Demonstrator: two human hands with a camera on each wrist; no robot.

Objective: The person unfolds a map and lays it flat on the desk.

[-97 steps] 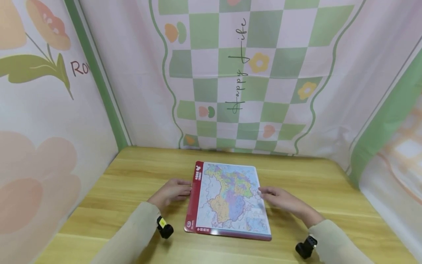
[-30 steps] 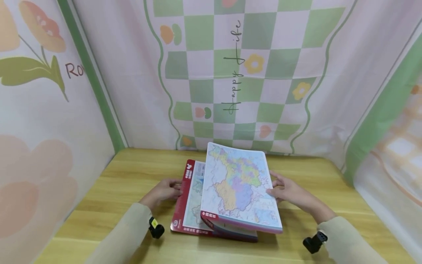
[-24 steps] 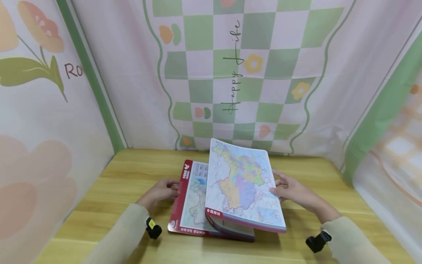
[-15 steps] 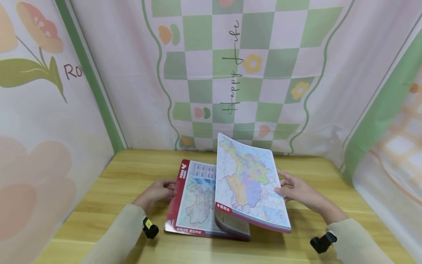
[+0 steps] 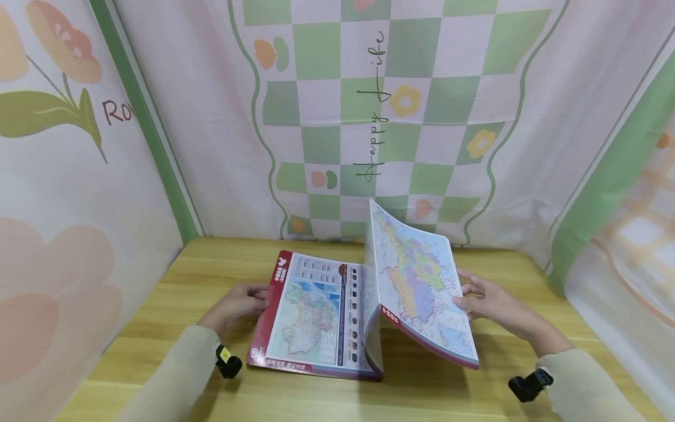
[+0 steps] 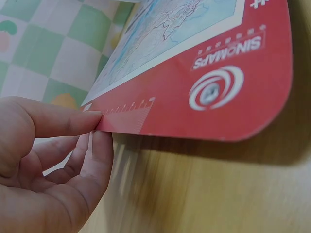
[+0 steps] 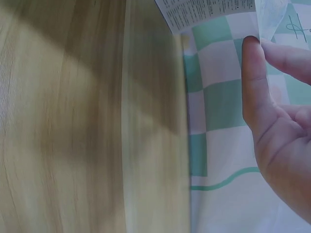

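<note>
A folding map of stiff glossy sheet stands half unfolded in the middle of the table. Its left panel (image 5: 311, 319), with a red border and a pale green map, lies low over the wood. The right panel (image 5: 419, 281), printed with a many-coloured map, is raised and tilted, bending at the fold. My left hand (image 5: 234, 306) pinches the red left edge; the left wrist view shows thumb and forefinger meeting on the red border (image 6: 194, 116). My right hand (image 5: 493, 302) pinches the raised panel's right edge. In the right wrist view, small print (image 7: 209, 12) shows on its underside.
The wooden table (image 5: 200, 275) ends at a hanging green-and-white checked cloth (image 5: 369, 117) behind the map. Printed curtains (image 5: 95, 205) close in the left and right sides. A small black camera (image 5: 228, 362) sits on each wrist.
The map was folded flat at first. My right hand has lifted the upper panel and swung it right, while my left hand has drawn the red-edged panel left, exposing more of the pale map.
</note>
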